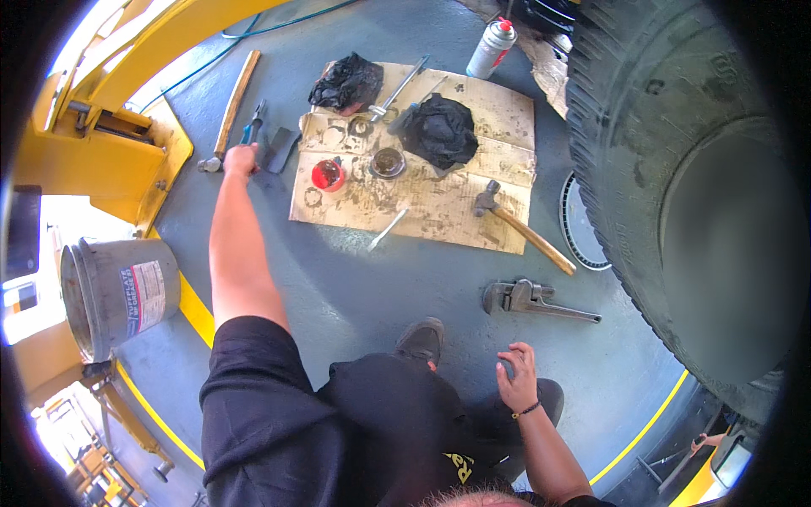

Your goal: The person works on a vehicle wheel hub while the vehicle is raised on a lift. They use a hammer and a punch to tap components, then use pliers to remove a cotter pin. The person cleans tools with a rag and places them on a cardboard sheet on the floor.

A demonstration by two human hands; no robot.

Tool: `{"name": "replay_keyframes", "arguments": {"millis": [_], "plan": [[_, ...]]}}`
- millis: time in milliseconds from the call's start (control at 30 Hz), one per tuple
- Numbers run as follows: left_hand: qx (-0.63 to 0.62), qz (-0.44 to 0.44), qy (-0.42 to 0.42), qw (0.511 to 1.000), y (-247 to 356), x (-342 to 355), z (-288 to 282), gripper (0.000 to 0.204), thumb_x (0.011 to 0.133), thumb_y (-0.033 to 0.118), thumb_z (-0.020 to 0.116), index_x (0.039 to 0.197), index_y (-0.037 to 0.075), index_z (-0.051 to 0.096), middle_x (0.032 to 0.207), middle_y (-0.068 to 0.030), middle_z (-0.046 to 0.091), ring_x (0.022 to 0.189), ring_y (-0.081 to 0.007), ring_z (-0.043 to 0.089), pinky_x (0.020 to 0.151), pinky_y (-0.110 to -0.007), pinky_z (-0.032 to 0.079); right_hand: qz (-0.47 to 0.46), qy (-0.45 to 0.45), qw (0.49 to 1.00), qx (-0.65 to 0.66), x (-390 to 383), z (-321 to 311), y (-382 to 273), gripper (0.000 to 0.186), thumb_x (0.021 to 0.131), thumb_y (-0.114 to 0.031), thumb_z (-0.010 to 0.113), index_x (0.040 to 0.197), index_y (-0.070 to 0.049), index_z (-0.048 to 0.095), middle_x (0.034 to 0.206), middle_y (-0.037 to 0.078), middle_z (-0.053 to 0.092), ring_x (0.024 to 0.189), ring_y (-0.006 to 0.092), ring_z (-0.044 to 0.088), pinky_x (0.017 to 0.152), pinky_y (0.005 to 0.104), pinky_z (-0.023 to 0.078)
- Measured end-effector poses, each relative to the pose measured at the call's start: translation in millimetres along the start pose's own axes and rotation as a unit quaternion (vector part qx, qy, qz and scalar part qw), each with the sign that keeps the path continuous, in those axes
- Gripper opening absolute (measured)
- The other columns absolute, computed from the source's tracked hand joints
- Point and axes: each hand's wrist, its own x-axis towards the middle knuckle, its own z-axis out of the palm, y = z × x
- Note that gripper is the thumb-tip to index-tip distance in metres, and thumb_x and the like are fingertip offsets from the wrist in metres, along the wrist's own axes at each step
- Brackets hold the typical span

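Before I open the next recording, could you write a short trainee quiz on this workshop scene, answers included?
1. True or false: the right hand is holding the pipe wrench.
2. Which thing is the left hand at? A) the grey bucket; B) the blue-and-black tool; C) the red cup.
3. How many wooden-handled hammers are in view?

Key:
1. False; the right hand is empty.
2. B.
3. Two: one near the left hand, one with its head on the cardboard.
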Motion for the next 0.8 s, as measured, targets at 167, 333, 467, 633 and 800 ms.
{"name": "replay_keyframes", "arguments": {"millis": [167, 333, 467, 633, 800], "plan": [[-0.486, -0.019, 0.133, 0.864, 98, -94, 2, 0.022, 0.092, 0.028, 0.072, 0.093, 0.006, 0.07, 0.067, 0.001, 0.053, 0.055, -0.0111, 0.052, 0.05, -0.029, 0.045, -0.044, 0.063, 0.997, 0.009, 51, 6, -29, 0.024, 0.086, -0.019, 0.071, 0.106, -0.005, 0.067, 0.125, 0.02, 0.052, 0.114, 0.0377, 0.057, 0.1, 0.0465, 0.046], [-0.703, 0.118, -0.099, 0.694, 206, -299, -5, 0.027, 0.098, 0.014, 0.063, 0.119, -0.004, 0.062, 0.092, -0.0052, 0.062, 0.076, -0.0136, 0.056, 0.071, -0.029, 0.047, -0.144, 0.068, 0.984, 0.078, 149, -14, -108, 0.066, 0.085, -0.039, 0.077, 0.134, 0.0, 0.053, 0.139, 0.025, 0.046, 0.131, 0.0403, 0.047, 0.11, 0.0475, 0.039], [-0.613, 0.234, -0.354, 0.667, 291, -415, 20, 0.024, 0.094, 0.012, 0.064, 0.114, -0.002, 0.064, 0.095, -0.0083, 0.063, 0.081, -0.017, 0.059, 0.073, -0.031, 0.048, -0.229, 0.274, 0.92, 0.164, 189, -42, -145, 0.102, 0.081, -0.043, 0.081, 0.151, 0.007, 0.027, 0.147, 0.029, 0.039, 0.137, 0.0402, 0.042, 0.115, 0.0484, 0.034], [-0.468, 0.386, -0.499, 0.619, 352, -476, 44, 0.018, 0.092, 0.014, 0.068, 0.101, -0.002, 0.067, 0.091, -0.0068, 0.062, 0.077, -0.0186, 0.061, 0.07, -0.034, 0.05, -0.202, 0.308, 0.91, 0.188, 149, -110, -133, 0.096, 0.077, -0.031, 0.083, 0.149, 0.005, 0.031, 0.141, 0.021, 0.045, 0.136, 0.0321, 0.043, 0.114, 0.0433, 0.035], [-0.274, 0.535, -0.454, 0.658, 425, -519, 40, 0.026, 0.088, 0.02, 0.074, 0.103, -0.001, 0.069, 0.087, -0.012, 0.064, 0.074, -0.0275, 0.066, 0.066, -0.04, 0.052, -0.067, 0.291, 0.865, 0.404, 106, -152, -104, 0.06, 0.09, -0.033, 0.073, 0.134, 0.0, 0.049, 0.124, 0.014, 0.059, 0.109, 0.0229, 0.06, 0.092, 0.0371, 0.049]]}}
